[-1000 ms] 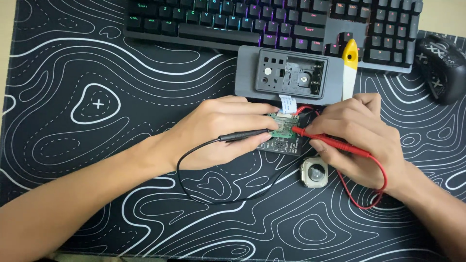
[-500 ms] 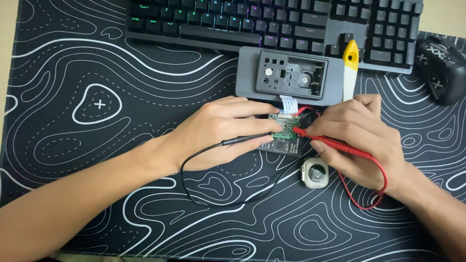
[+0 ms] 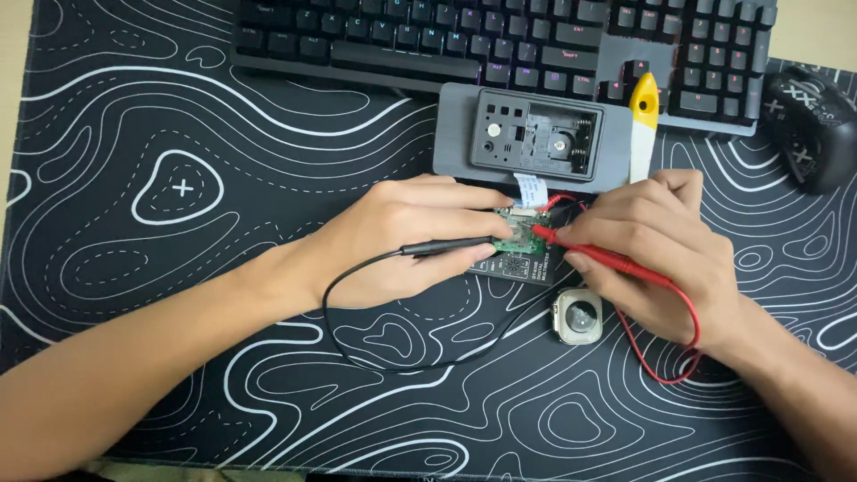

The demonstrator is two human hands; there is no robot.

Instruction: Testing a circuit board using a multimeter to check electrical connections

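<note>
My left hand [image 3: 402, 236] grips a black test probe [image 3: 446, 246], its tip touching a small green circuit board [image 3: 515, 230] at the middle of the mat. From the other side my right hand [image 3: 647, 245] holds a red test probe [image 3: 594, 253] whose tip meets the same board. Under the board lies a small black meter [image 3: 518, 266], mostly covered by the hands. Black and red leads curl over the mat below the hands. A small round metal watch case [image 3: 578, 316] lies just below my right hand.
A grey opened device housing [image 3: 536, 134] lies above the hands, with a yellow-handled pry tool [image 3: 643, 125] beside it. A black keyboard [image 3: 500, 36] runs along the back and a black mouse [image 3: 812, 120] sits far right. The black patterned desk mat [image 3: 178, 178] covers the desk.
Both hands and probes stay on the board; only slight shifts of the black lead's loop and of the view.
</note>
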